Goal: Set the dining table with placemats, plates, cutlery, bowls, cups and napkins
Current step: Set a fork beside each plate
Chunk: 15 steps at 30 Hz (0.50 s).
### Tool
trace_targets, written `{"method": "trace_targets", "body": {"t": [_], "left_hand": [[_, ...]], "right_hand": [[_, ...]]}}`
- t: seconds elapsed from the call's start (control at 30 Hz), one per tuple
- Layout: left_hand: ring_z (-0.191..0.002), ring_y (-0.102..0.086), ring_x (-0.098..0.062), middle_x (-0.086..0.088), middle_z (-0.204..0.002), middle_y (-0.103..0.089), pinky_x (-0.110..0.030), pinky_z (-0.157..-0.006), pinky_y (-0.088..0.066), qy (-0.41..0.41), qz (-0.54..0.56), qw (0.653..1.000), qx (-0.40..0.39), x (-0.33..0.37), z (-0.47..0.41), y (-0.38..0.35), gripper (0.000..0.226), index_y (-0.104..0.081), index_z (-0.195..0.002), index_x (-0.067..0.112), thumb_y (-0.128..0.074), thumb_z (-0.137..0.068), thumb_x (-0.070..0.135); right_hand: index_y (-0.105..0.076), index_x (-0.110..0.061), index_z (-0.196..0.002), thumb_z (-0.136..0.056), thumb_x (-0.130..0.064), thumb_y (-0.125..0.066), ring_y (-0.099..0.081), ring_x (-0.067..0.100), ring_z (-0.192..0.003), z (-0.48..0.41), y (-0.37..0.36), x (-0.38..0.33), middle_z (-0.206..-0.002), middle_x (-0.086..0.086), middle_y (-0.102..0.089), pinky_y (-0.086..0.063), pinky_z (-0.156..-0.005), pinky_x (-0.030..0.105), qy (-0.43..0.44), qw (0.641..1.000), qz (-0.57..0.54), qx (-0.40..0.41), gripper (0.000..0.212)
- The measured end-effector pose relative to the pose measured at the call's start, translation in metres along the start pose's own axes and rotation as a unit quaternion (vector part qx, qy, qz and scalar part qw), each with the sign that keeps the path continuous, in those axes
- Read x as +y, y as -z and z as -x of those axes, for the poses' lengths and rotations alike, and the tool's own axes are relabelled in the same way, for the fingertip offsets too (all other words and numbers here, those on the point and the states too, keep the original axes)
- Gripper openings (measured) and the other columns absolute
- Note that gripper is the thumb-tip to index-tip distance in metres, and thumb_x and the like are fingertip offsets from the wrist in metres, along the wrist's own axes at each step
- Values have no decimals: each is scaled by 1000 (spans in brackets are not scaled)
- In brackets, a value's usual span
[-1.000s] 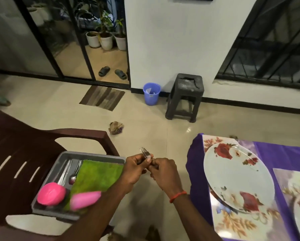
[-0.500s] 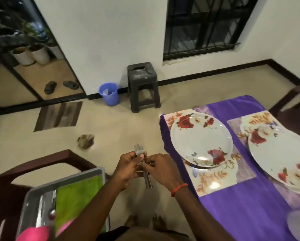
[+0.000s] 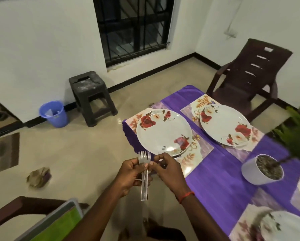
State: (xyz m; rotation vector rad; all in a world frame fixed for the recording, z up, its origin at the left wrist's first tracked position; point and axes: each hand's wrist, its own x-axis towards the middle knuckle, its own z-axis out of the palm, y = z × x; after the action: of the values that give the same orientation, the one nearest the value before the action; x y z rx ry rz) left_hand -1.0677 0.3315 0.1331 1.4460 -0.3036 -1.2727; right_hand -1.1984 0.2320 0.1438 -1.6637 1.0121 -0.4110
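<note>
Forks (image 3: 144,186), several in one bundle, stand upright with tines up, in the air over the floor just off the near corner of the worktop (image 3: 220,180). The left hand (image 3: 130,176) has its grip wrapped round the handles at mid-length. The right hand (image 3: 168,171) has a narrow grip, thumb and forefinger pinching the bundle just below the tines. The worktop carries a purple cloth. On it a flowered plate (image 3: 163,134) lies on a placemat (image 3: 194,157) at the corner nearest the forks. A second plate (image 3: 225,126) lies on a second placemat (image 3: 189,112) just beyond it. A third plate (image 3: 288,226) shows blurred at the lower right. A white plant pot (image 3: 260,173) stands on the cloth between the second and third plates. A grey tray (image 3: 71,204) holding a green cloth (image 3: 62,225) sits at the lower left. Elsewhere: a dark stool (image 3: 91,96) and a blue bin (image 3: 53,113) by the wall, and a brown chair (image 3: 246,80) at the far end.
</note>
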Motion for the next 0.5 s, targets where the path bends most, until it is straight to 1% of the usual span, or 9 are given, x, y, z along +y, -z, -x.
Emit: {"method": "trace_targets", "body": {"t": [0.07, 0.1, 0.2, 0.27, 0.37, 0.43, 0.5], "left_hand": [[-74, -73, -37, -16, -100, -77, -46, -69, -62, 5, -24, 999, -26, -3, 1, -2, 20, -71, -114, 8, -67, -96, 13], [-74, -73, -37, -16, -101, -77, -45, -67, -61, 7, -38, 999, -37, -5, 1, -2, 19, -71, -115, 8, -66, -97, 11], [-75, -73, -37, -19, -105, -76, -44, -68, -61, 11, -58, 996, -69, -7, 0, 0, 18, -70, -115, 7, -66, -97, 10], [-76, -73, -37, -19, -106, -75, -46, -71, -61, 13, -61, 995, -84, -5, -2, 2, 19, -70, -116, 7, -66, -97, 11], [-79, -73, -40, -20, -105, -75, -49, -73, -62, 13, -66, 994, -92, 2, -9, 8, 19, -71, -115, 8, -66, -97, 11], [-82, -74, -41, -19, -104, -76, -50, -74, -62, 10, -67, 994, -86, 6, -18, 12, 18, -72, -113, 8, -64, -98, 10], [-85, -74, -39, -17, -104, -76, -53, -79, -62, 2, -64, 996, -63, 11, -30, 14, 17, -73, -112, 8, -62, -100, 11]], "right_hand": [[-64, -24, -109, -90, -30, -74, -71, 16, -81, 5, 1, -1, -93, -2, -71, -56, -61, 23, -28, 999, -35, 14, 22], [-63, -23, -113, -91, -29, -73, -71, 15, -84, 6, 1, -2, -98, -2, -71, -55, -61, 21, -36, 998, -45, 18, 24], [-64, -26, -119, -93, -31, -71, -68, 12, -96, 4, 0, -3, -108, -6, -70, -57, -70, 22, -38, 999, -32, 22, 27], [-66, -25, -117, -92, -28, -72, -70, 11, -94, 1, -2, -5, -105, -6, -72, -59, -72, 24, -37, 999, -23, 18, 25], [-70, -19, -111, -91, -17, -73, -72, 5, -80, -7, -2, -11, -96, -3, -75, -57, -59, 20, -38, 999, -30, 21, 20], [-71, -17, -108, -90, -13, -74, -73, 9, -72, -17, 0, -15, -89, 1, -75, -54, -53, 19, -41, 998, -42, 27, 19], [-72, -18, -107, -90, -13, -74, -73, 12, -70, -30, 3, -16, -85, 2, -75, -54, -53, 20, -45, 996, -57, 43, 18]]}}
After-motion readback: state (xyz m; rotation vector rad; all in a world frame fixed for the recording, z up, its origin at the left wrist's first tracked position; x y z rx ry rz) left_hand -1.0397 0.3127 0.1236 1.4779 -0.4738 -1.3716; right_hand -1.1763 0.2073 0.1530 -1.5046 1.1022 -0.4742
